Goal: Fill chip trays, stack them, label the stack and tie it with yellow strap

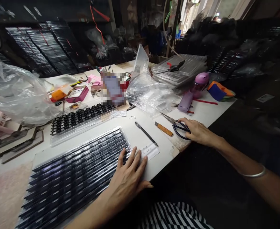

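Observation:
My left hand (pixel 130 171) lies with fingers spread over the right edge of a clear plastic tray (pixel 124 132) filled with rows of black strip-like parts (pixel 77 171). Its fingertips also reach a small paper slip with handwriting (pixel 150 151). At the table's front edge, my right hand (pixel 198 132) grips the dark handle loops of a pair of scissors (pixel 181 129), whose blades point to the back left. Between the two hands are a black pen (pixel 146 133) and an orange-brown utility knife (pixel 163 129).
Behind the tray stands another tray of black parts (pixel 82 117). Clear plastic bags (pixel 151 92) lie at mid-table and a large one (pixel 17 92) at left. A purple handheld fan (pixel 186 101), an orange-and-blue object (pixel 219 91) and stacked clear trays (pixel 178 70) occupy the right rear.

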Available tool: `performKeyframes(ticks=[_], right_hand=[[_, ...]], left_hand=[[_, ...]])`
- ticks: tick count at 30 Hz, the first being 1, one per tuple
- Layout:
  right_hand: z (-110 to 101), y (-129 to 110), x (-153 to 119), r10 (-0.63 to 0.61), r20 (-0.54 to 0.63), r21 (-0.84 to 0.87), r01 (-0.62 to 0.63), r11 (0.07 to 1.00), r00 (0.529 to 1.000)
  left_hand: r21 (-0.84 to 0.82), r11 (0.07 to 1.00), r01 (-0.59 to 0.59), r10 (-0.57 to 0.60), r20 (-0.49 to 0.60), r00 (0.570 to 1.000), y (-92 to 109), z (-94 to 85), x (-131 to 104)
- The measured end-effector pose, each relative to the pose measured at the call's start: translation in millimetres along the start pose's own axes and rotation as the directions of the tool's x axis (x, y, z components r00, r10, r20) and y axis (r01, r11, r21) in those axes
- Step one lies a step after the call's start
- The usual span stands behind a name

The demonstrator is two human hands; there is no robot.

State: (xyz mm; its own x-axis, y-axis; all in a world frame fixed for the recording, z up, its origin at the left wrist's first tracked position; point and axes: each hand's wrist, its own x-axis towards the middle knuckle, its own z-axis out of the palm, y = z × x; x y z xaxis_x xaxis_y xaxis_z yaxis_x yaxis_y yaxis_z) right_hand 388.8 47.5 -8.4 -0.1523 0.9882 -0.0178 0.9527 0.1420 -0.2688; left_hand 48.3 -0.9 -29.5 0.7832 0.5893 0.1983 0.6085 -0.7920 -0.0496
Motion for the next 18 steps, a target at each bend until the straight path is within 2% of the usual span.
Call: performKeyframes(ticks=[2, 4, 6, 8, 10, 13, 15, 18], right_hand=[[-6.0, 0.2, -21.8, 0.074, -0.03, 0.129, -0.07, 0.989, 0.997], [-6.6, -1.0, -51.5, 0.164, -0.028, 0.364, -0.143, 0.92, 0.986], [-2.0, -4.7, -84.9, 0.219, 0.071, 0.653, -0.211, 0.727, 0.973], [6.3, -9.6, -117.6, 0.167, 0.227, 0.848, -0.279, 0.451, 0.959], [16.8, -13.0, -145.9, 0.046, 0.302, 0.921, -0.304, 0.245, 0.952], [32.6, -12.1, -174.7, -0.046, 0.314, 0.949, -0.311, 0.058, 0.948], [40.6, -9.2, -183.1, -0.03, 0.369, 0.929, -0.369, -0.019, 0.929], [46.3, -6.4, -180.0, -0.022, 0.442, 0.896, -0.442, -0.033, 0.897]], left_hand=[[0.004, 0.999, -0.044, 0.044, -0.022, 0.999, 7.9, -0.1, 2.0], [0.001, 0.997, -0.083, 0.083, -0.029, 0.996, 15.0, 1.1, 6.2], [-0.01, 0.994, -0.106, 0.106, -0.03, 0.994, 21.7, 3.8, 13.7], [-0.031, 0.994, -0.107, 0.106, -0.03, 0.994, 28.9, 7.3, 24.9], [-0.051, 0.995, -0.08, 0.079, -0.031, 0.996, 37.0, 10.4, 39.1], [-0.046, 0.998, -0.034, 0.033, -0.008, 0.999, 48.3, 13.5, 61.1], [-0.03, 0.999, -0.015, 0.016, 0.011, 1.0, 53.4, 14.5, 72.4], [-0.017, 1.0, 0.002, -0.002, 0.034, 0.999, 57.0, 15.6, 81.1]])
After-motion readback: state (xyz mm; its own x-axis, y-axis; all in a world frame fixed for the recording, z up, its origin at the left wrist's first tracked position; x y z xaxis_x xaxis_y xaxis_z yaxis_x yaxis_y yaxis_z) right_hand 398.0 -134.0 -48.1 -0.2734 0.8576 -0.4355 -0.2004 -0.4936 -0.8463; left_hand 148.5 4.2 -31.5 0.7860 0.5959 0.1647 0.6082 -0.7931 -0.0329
